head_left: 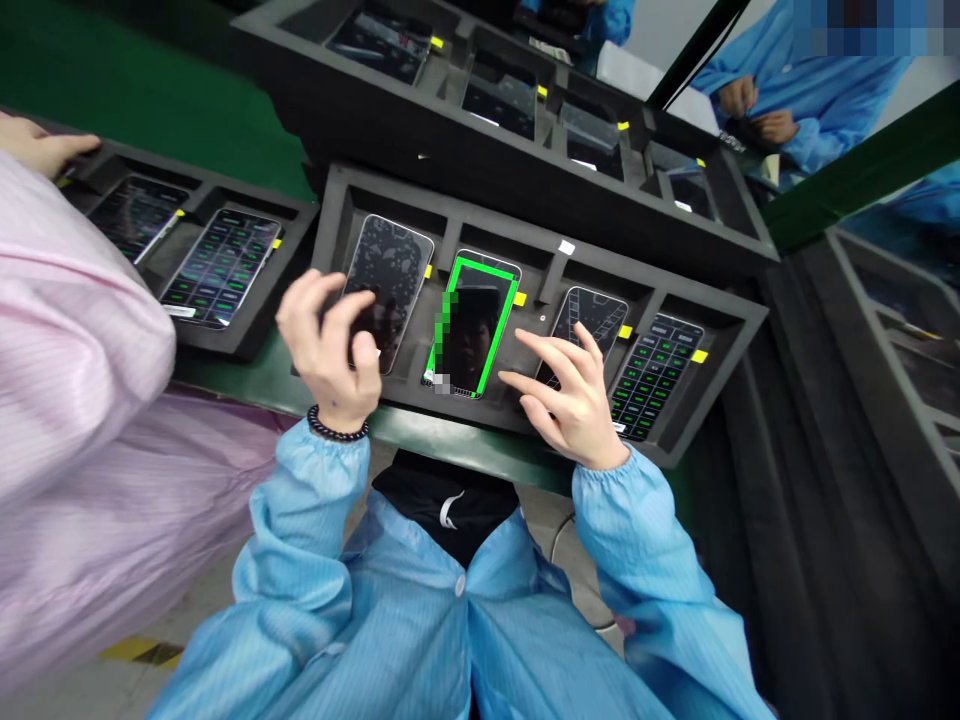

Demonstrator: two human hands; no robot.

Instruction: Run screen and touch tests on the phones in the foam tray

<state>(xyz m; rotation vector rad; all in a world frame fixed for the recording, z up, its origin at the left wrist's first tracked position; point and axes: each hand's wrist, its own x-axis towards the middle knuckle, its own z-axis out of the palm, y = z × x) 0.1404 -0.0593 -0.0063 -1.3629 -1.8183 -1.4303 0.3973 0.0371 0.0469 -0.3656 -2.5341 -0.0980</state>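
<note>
Left hand: the left hand [330,355] hovers at the lower edge of the leftmost phone [391,262], its fingers [311,300] curled together; whether they clamp the phone I cannot tell.

Right hand: the right hand [570,405] sits over the lower end of the third phone [594,312], fingers spread apart, holding nothing.

Phones: all four lie tilted in separate slots of the black foam tray [450,215]. The second phone [472,325] shows a bright green frame; the fourth phone [656,375] shows a green grid.

Nearby: more foam trays [420,110] hold phones on the left and far side. A co-worker's pink sleeve [75,340] crowds the left.
</note>
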